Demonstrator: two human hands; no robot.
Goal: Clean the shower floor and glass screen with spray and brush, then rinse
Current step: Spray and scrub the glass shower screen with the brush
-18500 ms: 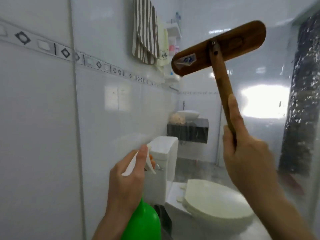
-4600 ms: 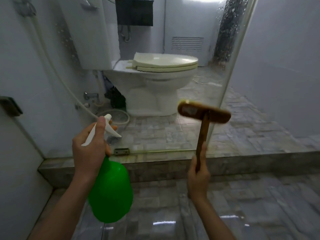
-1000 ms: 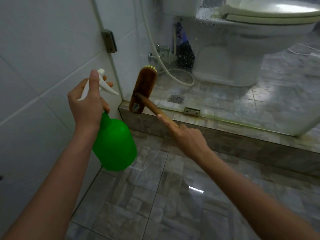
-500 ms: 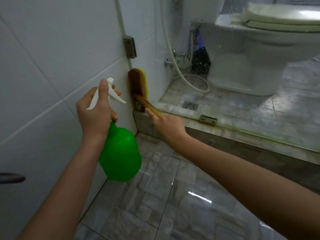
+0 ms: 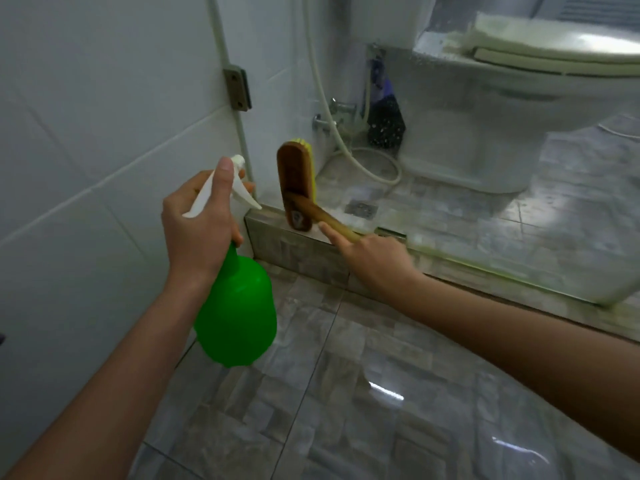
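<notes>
At the centre of the frame, a brown wooden long-handled brush with yellow bristles (image 5: 296, 183) is gripped by the right hand (image 5: 372, 259), its head upright against the wet glass screen (image 5: 450, 140). Left of centre, a green plastic spray bottle with white trigger (image 5: 237, 306) is clasped by the left hand (image 5: 201, 225).

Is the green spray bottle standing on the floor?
No, the left hand holds the green spray bottle above the floor.
</notes>
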